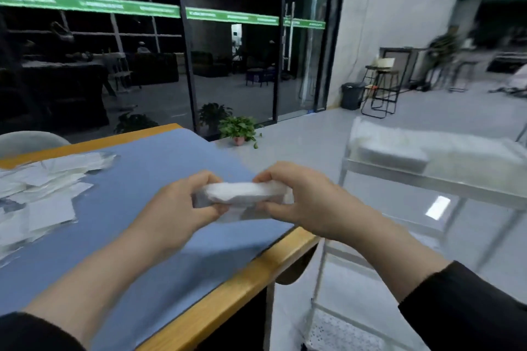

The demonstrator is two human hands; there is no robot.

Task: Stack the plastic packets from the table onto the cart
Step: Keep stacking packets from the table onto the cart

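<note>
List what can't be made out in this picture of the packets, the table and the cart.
- Bundle of packets in the head view: how many it holds, since the left hand and right hand cover both ends and motion blurs it.
- Loose packets on the table: the left edge cuts off the pile.
- Stack on the cart: blurred, and cut off at the right edge.
- Cart's lower shelves: blurred.

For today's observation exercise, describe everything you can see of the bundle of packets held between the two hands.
The bundle of packets is a flat white stack in thin, crinkled clear plastic, held roughly level with its long side across the view. The left hand grips its left end and the right hand its right end, fingers curled over the top and thumbs at the near side. It is above the near right part of the blue table, lifted off the surface. Motion blur hides any print or count.
</note>
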